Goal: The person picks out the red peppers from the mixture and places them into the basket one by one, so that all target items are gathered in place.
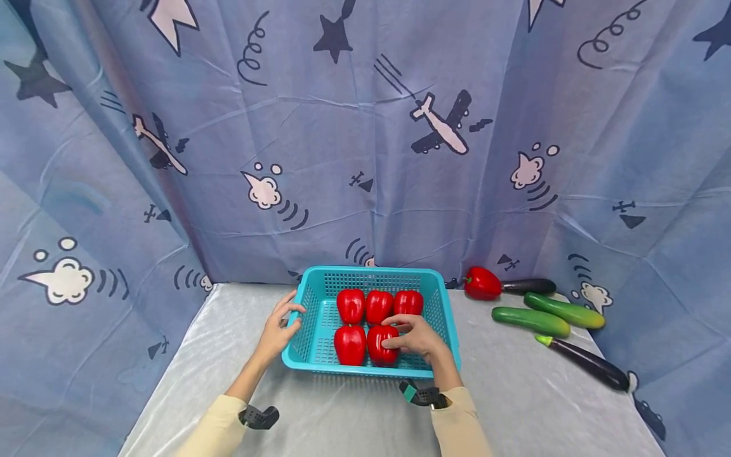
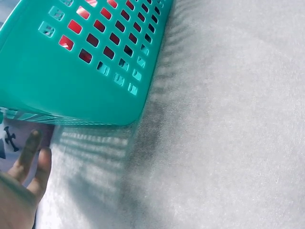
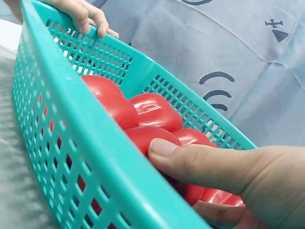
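A turquoise plastic basket (image 1: 365, 370) with perforated walls stands on the table. Inside lie several red bell peppers, three along the back and two in front. My right hand (image 1: 421, 337) reaches over the near right side and grips the front-right bell pepper (image 1: 381, 346), its thumb (image 3: 167, 149) laid on the skin. Beside it is the front-left bell pepper (image 1: 349, 346). At the basket's left side, my left hand (image 1: 276, 327) rests its loosely extended fingers over the rim, as the right wrist view also shows. The pepper's underside is hidden.
Right of the basket lie another red bell pepper (image 1: 482, 284), a dark eggplant (image 1: 528, 286) behind, two green cucumbers (image 1: 531, 320), and a second eggplant (image 1: 591, 364) near the table's right edge. A blue patterned curtain (image 1: 365, 158) hangs behind and around the pale table (image 1: 342, 419).
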The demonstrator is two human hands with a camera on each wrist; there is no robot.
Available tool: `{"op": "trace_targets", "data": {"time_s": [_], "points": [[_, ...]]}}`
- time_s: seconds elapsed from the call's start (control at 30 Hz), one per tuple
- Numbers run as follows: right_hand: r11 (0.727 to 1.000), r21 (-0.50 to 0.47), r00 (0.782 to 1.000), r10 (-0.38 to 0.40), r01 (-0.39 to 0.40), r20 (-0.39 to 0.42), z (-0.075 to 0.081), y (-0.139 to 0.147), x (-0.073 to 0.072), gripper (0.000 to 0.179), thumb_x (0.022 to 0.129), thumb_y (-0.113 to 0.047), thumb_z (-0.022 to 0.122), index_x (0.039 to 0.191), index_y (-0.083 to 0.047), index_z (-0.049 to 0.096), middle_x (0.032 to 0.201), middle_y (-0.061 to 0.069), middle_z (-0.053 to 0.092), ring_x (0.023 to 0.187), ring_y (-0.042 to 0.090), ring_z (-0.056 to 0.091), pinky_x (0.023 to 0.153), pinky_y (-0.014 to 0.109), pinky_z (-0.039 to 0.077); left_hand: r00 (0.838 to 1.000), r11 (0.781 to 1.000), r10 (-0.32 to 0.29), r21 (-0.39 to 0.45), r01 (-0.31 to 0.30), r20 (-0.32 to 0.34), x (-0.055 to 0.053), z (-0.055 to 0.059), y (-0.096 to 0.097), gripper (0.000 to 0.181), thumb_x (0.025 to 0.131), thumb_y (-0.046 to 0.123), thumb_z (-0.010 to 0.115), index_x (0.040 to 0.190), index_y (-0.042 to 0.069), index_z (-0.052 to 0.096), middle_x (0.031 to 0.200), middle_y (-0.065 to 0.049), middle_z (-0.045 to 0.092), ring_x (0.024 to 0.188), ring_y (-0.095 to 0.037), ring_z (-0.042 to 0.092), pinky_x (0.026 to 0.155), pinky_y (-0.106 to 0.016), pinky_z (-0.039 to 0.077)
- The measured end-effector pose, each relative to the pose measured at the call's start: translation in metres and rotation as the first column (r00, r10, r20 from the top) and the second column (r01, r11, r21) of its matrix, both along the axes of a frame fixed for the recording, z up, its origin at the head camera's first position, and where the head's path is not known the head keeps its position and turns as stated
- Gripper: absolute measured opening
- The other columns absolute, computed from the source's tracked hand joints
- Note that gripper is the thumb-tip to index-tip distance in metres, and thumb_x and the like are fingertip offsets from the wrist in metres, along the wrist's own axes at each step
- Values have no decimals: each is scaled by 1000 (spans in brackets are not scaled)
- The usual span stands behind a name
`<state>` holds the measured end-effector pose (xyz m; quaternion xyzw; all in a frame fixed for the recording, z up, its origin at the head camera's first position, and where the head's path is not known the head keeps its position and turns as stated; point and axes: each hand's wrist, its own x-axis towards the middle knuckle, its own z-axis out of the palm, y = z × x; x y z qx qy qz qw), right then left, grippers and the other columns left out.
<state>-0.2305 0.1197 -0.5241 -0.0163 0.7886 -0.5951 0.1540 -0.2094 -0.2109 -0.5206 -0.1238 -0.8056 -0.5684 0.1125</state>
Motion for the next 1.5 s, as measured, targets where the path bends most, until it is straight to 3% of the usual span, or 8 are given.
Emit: {"op": "trace_targets", "data": {"time_s": [0.6,0.83,1.0,1.13,1.5], "points": [[999,33,999,27,-27,-23,0,-1,3,40,73,-4,90,110,-4,73,111,17,60,106,39,55,73,48,59,1000,1000,0,21,-1,12,0,-1,1,19,93,-16,58,107,-5,66,155,-34,29,142,-53,28,96,-71,37],[997,-29,997,73,-72,25,-1,0,3,36,75,-3,88,107,-2,72,108,18,60,101,37,59,70,54,58,1000,1000,4,23,-4,13,0,0,1,20,93,-15,57,107,-5,66,156,-33,30,142,-53,28,97,-72,37],[996,-60,996,75,-72,46,-2,1,2,41,76,-8,88,113,-1,71,116,18,62,107,40,58,69,57,57,1000,999,6,32,-7,21,1,0,2,19,93,-16,57,107,-7,65,156,-33,29,143,-53,26,99,-74,32],[997,-49,997,67,-65,46,0,2,3,50,76,-11,89,121,-2,69,126,23,59,113,42,56,72,57,57,1000,1000,6,22,-6,17,1,0,1,19,93,-16,57,107,-7,65,156,-33,30,142,-52,27,97,-71,37],[994,-32,995,100,-100,6,9,17,2,61,80,-22,88,133,-5,63,136,24,55,121,39,51,88,59,51,1000,1000,1,26,-2,25,1,-1,1,18,93,-15,57,109,-10,64,156,-33,29,142,-52,27,96,-70,38]]}}
